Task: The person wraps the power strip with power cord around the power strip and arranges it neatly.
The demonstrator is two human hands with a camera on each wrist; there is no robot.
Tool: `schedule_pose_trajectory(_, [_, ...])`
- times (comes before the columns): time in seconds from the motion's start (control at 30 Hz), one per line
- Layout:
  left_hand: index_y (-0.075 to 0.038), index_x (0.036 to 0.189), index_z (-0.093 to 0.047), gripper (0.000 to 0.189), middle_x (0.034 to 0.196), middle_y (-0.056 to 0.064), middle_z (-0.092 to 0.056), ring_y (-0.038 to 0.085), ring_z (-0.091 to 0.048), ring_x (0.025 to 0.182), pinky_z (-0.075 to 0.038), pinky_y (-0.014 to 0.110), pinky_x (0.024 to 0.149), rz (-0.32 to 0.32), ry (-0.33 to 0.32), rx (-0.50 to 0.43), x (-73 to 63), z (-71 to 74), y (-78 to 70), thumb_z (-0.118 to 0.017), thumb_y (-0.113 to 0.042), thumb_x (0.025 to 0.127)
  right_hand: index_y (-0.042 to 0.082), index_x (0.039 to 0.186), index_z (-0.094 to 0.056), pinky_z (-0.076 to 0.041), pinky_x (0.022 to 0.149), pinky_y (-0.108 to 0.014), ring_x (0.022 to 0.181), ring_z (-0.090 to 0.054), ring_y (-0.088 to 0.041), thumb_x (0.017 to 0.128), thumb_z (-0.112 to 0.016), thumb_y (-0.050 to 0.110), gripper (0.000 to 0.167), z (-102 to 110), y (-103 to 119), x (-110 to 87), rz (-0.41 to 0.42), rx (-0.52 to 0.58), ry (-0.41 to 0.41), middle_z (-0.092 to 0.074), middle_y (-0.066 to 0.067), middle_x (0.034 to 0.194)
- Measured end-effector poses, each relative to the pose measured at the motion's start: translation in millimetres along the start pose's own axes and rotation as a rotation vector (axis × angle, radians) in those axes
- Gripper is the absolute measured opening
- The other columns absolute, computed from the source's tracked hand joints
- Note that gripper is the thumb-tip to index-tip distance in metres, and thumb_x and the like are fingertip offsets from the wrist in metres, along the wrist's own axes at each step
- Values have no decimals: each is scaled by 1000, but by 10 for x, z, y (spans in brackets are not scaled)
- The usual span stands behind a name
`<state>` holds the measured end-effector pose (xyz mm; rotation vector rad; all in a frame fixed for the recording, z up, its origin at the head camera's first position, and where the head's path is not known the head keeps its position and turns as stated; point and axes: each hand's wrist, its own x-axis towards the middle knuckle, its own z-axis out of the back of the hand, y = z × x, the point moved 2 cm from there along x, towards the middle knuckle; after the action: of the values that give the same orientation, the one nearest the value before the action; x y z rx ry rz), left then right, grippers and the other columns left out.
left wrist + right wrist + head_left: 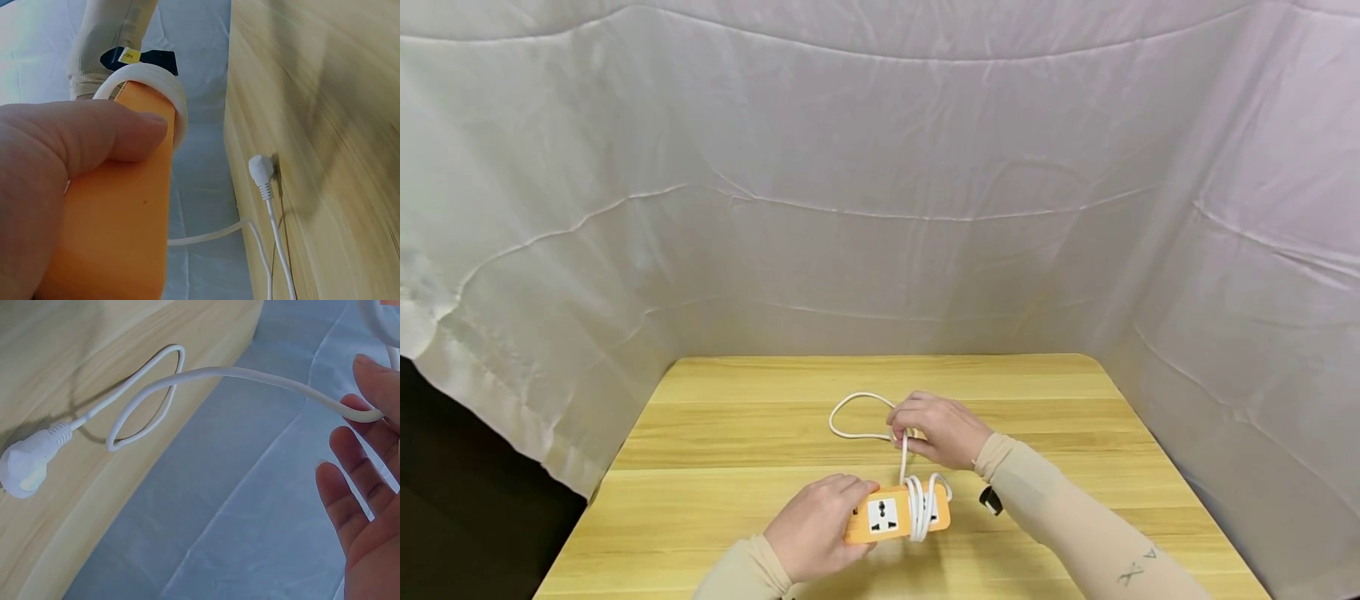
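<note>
My left hand (820, 527) grips the left end of an orange power strip (903, 515) with white socket faces, held above the table. Its thumb lies along the orange casing (119, 231) in the left wrist view. Several turns of white cord (918, 510) wrap round the strip's right end. Farther forward, my right hand (946, 429) pinches the cord between thumb and forefinger; the other fingers (350, 506) are loosely bent. From there the cord runs in a loop (850, 398) on the table. The white plug (26, 464) at its end lies on the wood.
A light wooden table (722, 450) lies under both hands. Pale grey cloth (880, 250) hangs behind it and along both sides. A dark area (467, 500) shows at lower left. A small black device (991, 500) is strapped below the right wrist.
</note>
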<state>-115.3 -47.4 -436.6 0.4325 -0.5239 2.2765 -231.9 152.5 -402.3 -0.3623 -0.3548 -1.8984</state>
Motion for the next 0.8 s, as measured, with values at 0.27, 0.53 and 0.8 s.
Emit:
schedule_pose_trajectory(0.27, [-4, 114, -64, 54, 100, 2, -67, 13, -63, 90, -54, 29, 78, 30, 37, -3, 17, -29, 20, -83, -27, 69, 22, 82, -64, -48, 80, -21, 94, -55, -5, 79, -77, 12, 18, 39, 27, 29, 53, -28, -20, -66, 12, 92])
schedule_pose_trajectory(0.53, [-3, 114, -65, 55, 98, 2, -68, 14, -63, 89, -54, 31, 78, 70, 38, 16, -24, -52, 64, -83, -25, 66, 21, 79, -66, -47, 74, -22, 87, -52, -8, 75, -82, 21, 17, 82, 29, 27, 55, -95, -53, -63, 11, 89])
schedule_pose_trajectory(0.8, [-1, 112, -64, 53, 96, 3, -67, 15, -62, 87, -54, 30, 74, 127, 17, 35, -41, -53, 93, -81, -24, 68, 22, 77, -65, -40, 69, -22, 78, -44, -8, 72, -84, 23, 19, 101, 62, 38, 55, -143, -70, -58, 12, 81])
